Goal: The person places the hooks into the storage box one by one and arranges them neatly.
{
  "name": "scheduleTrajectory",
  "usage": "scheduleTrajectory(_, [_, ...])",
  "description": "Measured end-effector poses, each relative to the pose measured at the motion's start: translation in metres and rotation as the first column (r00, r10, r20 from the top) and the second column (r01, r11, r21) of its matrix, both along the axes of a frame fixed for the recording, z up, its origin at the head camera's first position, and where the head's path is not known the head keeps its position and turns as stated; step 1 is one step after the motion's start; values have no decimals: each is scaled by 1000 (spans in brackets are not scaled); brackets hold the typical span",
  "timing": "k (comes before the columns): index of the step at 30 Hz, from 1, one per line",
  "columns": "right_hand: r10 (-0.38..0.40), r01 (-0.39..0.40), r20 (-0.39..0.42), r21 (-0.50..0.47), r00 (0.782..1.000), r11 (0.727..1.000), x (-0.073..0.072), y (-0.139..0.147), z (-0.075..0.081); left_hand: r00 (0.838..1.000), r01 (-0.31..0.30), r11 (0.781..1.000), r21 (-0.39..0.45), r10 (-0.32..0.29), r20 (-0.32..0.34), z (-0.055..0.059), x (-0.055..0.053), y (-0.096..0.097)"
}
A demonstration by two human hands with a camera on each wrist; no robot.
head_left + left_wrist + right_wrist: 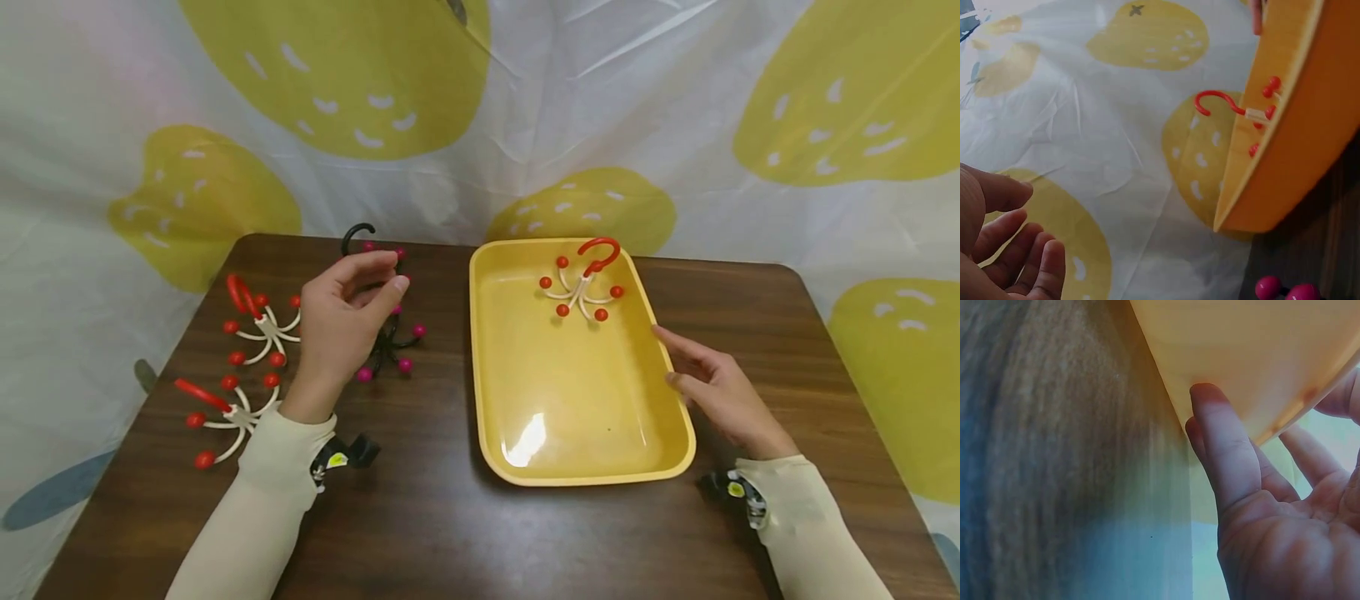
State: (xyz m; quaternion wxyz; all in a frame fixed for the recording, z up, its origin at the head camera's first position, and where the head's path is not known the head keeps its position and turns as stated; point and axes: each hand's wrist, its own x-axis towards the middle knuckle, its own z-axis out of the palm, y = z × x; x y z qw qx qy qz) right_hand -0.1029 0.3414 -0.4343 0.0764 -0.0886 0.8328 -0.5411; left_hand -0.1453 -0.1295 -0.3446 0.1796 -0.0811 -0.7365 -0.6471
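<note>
My left hand (341,321) hangs above the table with loosely bent fingers and nothing between them. Beneath and partly hidden by it are black hook hangers (386,343) with magenta ball tips. My right hand (723,396) is at the right side of a yellow tray (495,477); in the right wrist view its fingers (1229,444) lie extended against the outer wall. Inside the tray, near its far right corner, stands a cream hook hanger (579,292) with a red hook and red ball tips.
Two more cream-and-red hook hangers, one farther back (266,329) and one nearer (240,417), lie at the table's left. The brown table (420,533) meets a hanging sheet (420,192) with a yellow fruit print along its back edge.
</note>
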Motion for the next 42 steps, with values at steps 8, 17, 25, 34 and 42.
scheduleTrajectory(8, [-2,2,-21,-36,1000,999,-2,0,-2,985,-169,975,-144,172,7,-17,0,-15])
scheduleTrajectory(17, [-11,10,-11,-38,1000,999,-2,0,-3,970,-208,962,-177,226,89,-36,-4,-26])
scheduleTrajectory(25, [-20,20,-1,-19,1000,1000,-2,1,-4,969,-174,972,-158,198,146,-48,-6,-32])
scheduleTrajectory(34, [-17,18,6,-23,1000,1000,-1,0,-3,964,-172,974,-144,196,179,-51,-10,-34])
scheduleTrajectory(42, [-22,23,23,-20,999,1000,-2,-3,-2,961,-216,964,-156,238,141,-53,-10,-35])
